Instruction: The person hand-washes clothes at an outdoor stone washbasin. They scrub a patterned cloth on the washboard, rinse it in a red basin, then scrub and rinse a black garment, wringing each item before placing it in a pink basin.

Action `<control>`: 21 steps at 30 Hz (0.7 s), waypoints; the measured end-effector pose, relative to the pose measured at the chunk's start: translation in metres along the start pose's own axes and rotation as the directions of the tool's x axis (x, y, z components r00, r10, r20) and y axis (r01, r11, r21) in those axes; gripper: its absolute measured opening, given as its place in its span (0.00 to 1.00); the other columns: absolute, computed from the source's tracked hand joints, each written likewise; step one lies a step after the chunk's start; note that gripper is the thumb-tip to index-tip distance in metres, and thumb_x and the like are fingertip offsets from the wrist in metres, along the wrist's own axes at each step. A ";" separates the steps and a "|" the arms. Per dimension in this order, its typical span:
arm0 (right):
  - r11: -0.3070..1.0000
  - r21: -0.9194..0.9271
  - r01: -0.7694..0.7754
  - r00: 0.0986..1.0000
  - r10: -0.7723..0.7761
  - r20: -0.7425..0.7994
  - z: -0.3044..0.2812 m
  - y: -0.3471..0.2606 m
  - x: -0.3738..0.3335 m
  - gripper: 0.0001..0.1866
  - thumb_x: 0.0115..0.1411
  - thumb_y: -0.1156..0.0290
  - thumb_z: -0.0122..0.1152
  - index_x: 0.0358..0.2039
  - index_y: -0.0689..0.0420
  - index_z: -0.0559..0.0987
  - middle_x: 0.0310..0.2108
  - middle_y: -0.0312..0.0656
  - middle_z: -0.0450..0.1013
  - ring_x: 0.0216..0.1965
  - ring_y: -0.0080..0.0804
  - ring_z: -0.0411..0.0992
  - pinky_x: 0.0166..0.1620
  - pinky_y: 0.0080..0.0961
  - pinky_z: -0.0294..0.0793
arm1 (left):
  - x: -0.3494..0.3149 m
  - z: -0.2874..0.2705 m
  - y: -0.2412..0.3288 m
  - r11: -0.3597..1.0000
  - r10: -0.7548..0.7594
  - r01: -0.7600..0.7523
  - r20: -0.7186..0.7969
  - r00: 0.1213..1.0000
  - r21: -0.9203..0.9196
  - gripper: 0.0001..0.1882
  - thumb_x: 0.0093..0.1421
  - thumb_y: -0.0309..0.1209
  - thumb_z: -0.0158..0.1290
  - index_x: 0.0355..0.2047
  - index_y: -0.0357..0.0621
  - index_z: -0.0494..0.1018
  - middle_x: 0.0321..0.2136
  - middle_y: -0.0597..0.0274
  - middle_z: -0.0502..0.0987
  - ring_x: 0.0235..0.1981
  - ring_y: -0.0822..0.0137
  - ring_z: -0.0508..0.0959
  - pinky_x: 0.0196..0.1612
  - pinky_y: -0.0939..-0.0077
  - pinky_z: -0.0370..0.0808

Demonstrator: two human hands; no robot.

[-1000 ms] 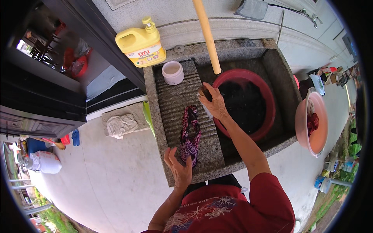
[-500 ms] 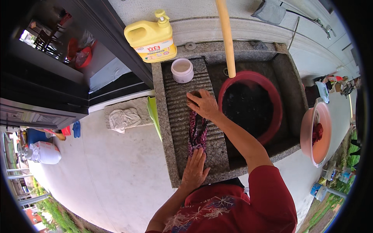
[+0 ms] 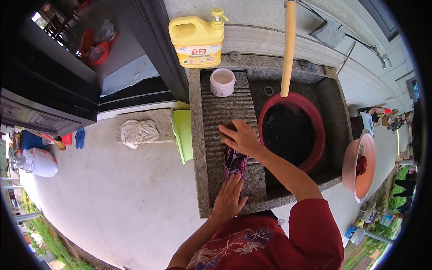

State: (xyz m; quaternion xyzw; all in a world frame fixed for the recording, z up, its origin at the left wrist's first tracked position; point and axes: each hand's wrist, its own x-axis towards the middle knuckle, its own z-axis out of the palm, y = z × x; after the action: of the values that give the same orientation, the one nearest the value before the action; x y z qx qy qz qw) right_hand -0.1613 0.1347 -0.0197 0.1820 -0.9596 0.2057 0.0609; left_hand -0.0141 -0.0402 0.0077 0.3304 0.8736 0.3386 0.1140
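Note:
A patterned pink, purple and black cloth [image 3: 235,165] lies bunched on the ridged stone washboard [image 3: 227,112] of a sink. My left hand [image 3: 227,200] rests flat on its near end, fingers stretched out. At the far end, my right hand [image 3: 243,138] is curled over a dark brown object [image 3: 228,126], mostly covered by the fingers; its kind cannot be made out. Beyond that hand, a small white tub [image 3: 222,83] stands on the washboard. To the right, in the basin, sits a red washtub [image 3: 317,135] of dark water.
A yellow pump jug [image 3: 197,41] stands behind the sink. A wooden pole [image 3: 289,49] slants down over the red washtub. Right of the sink is a pink basin [image 3: 353,168] holding red cloth. On the left are a green board [image 3: 182,135] and a stone slab with a pale rag [image 3: 138,132].
My right hand has slid nearer to my left, and the cloth between them looks shorter. My left hand stays on the near end. The view has shifted slightly.

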 end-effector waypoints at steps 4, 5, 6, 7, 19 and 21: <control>0.961 -0.057 0.270 0.963 -0.270 0.004 0.004 -0.012 -0.044 0.25 0.55 0.53 0.61 0.53 0.39 0.72 0.40 0.44 0.62 0.36 0.38 0.65 0.36 0.33 0.70 | 0.003 0.003 0.000 0.999 -0.009 0.010 0.025 1.000 -0.051 0.30 0.55 0.36 0.56 0.54 0.34 0.62 0.61 0.46 0.58 0.62 0.48 0.60 0.60 0.52 0.61; 0.978 -0.159 0.138 0.988 -0.146 -0.040 0.011 0.015 -0.025 0.25 0.54 0.54 0.62 0.53 0.40 0.72 0.39 0.44 0.62 0.37 0.39 0.66 0.36 0.34 0.71 | 0.002 0.003 0.003 0.998 0.003 -0.002 0.022 1.000 -0.062 0.29 0.55 0.36 0.57 0.54 0.34 0.63 0.61 0.46 0.59 0.62 0.48 0.60 0.60 0.52 0.61; 0.973 -0.215 0.082 0.994 -0.095 -0.049 0.013 0.035 -0.005 0.25 0.54 0.54 0.62 0.53 0.40 0.72 0.39 0.44 0.62 0.38 0.39 0.66 0.37 0.35 0.71 | 0.004 0.003 0.003 0.998 0.013 -0.013 0.008 1.000 -0.063 0.29 0.55 0.36 0.57 0.53 0.34 0.63 0.60 0.46 0.59 0.61 0.48 0.61 0.60 0.52 0.61; 0.964 -0.263 0.029 0.997 -0.047 -0.063 0.016 0.049 0.012 0.24 0.55 0.54 0.61 0.53 0.40 0.72 0.39 0.43 0.62 0.39 0.39 0.66 0.37 0.35 0.71 | 0.004 0.003 0.004 0.997 0.014 -0.013 0.007 1.000 -0.071 0.29 0.54 0.35 0.57 0.53 0.34 0.63 0.60 0.47 0.60 0.61 0.48 0.61 0.60 0.53 0.61; 0.978 -0.186 0.092 0.964 -0.134 -0.229 0.002 0.049 0.047 0.27 0.50 0.58 0.66 0.52 0.42 0.71 0.52 0.44 0.59 0.52 0.41 0.60 0.48 0.44 0.58 | -0.001 0.011 0.004 0.984 -0.119 0.096 -0.154 0.981 -0.149 0.12 0.56 0.23 0.53 0.40 0.38 0.67 0.48 0.48 0.68 0.52 0.49 0.69 0.53 0.57 0.68; 0.989 -0.120 0.087 0.965 -0.114 -0.236 0.008 0.034 0.014 0.25 0.50 0.59 0.65 0.50 0.45 0.71 0.49 0.44 0.61 0.50 0.41 0.61 0.46 0.43 0.60 | 0.002 0.006 0.010 0.982 -0.188 0.190 -0.224 0.956 -0.016 0.13 0.55 0.24 0.55 0.40 0.39 0.67 0.48 0.47 0.66 0.50 0.46 0.67 0.51 0.55 0.67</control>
State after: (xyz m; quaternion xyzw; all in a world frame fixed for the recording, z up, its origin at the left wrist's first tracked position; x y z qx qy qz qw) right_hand -0.1876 0.1561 -0.0372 0.2003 -0.9443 0.1704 0.1980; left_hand -0.0079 -0.0303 0.0100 0.2054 0.9095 0.3587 0.0452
